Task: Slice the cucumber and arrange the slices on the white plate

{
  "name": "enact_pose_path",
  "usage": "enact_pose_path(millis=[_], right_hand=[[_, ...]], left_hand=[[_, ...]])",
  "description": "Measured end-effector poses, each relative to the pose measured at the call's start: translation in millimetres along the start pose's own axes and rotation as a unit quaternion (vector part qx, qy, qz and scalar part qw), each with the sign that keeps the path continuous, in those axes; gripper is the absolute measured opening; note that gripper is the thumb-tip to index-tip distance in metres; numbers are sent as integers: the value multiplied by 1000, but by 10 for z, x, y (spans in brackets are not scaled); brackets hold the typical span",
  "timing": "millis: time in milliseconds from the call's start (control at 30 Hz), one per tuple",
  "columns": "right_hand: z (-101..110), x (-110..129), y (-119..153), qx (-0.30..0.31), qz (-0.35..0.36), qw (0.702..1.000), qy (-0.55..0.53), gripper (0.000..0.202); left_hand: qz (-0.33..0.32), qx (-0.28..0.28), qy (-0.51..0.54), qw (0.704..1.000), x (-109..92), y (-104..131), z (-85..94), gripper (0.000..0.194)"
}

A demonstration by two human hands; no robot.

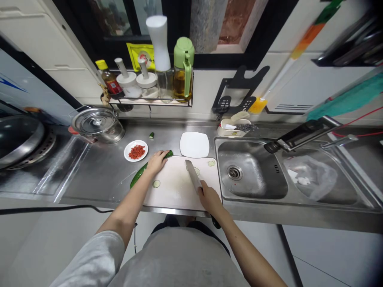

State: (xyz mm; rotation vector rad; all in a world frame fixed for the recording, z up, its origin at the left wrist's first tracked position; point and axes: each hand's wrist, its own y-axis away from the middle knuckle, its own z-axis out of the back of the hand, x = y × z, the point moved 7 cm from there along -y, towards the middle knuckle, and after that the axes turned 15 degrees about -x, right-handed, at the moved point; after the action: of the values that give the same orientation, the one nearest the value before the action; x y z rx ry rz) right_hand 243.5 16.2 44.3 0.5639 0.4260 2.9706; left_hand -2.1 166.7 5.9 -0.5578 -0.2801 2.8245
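At the far left, a dark wok (18,137) sits on the stove. Next comes a lidded metal pot (98,125) at the back of the metal worktop (98,171), then a small white plate (136,151) of red pieces (137,152). A long green cucumber (138,176) lies slanted across the upper left corner of the pale cutting board (175,191), one end off the board. My left hand (156,162) is closed over it near its far end, fingers close together. A short green stub (151,135) lies on the worktop beyond that hand.

Over the right half of the board, my right hand (209,198) is wrapped around the handle of a knife (193,173), its blade pointing away from me and slightly left. Pale green rounds (156,183) show on the board (slices or a printed pattern, I cannot tell which). An empty white squarish plate (194,144) sits just beyond the board. To the right is a metal sink (251,171), and a clear plastic bag (320,177) lies in the basin farthest right.
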Motion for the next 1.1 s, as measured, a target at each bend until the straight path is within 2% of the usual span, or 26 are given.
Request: enact_pose_path(millis=[133,333,500,733,933,1100], right_hand=[[-38,112,-65,3,-2,1000,-9,31],[-117,317,-137,5,4,1000,-25,33],[-182,565,-247,8,11,999,-39,32],[-275,784,-395,-2,20,998,-56,30],[-331,826,-438,6,22,998,-53,28],[-286,843,-413,8,25,998,-50,30]], left_hand=[[-48,17,10,999,-19,29,22,45],[-99,44,15,994,-51,235,89,46],[-130,39,-3,991,-100,309,92,46],[-140,37,-26,989,-95,320,42,43],[-134,47,-27,990,-82,315,19,44],[-133,45,-26,990,-78,322,17,45]])
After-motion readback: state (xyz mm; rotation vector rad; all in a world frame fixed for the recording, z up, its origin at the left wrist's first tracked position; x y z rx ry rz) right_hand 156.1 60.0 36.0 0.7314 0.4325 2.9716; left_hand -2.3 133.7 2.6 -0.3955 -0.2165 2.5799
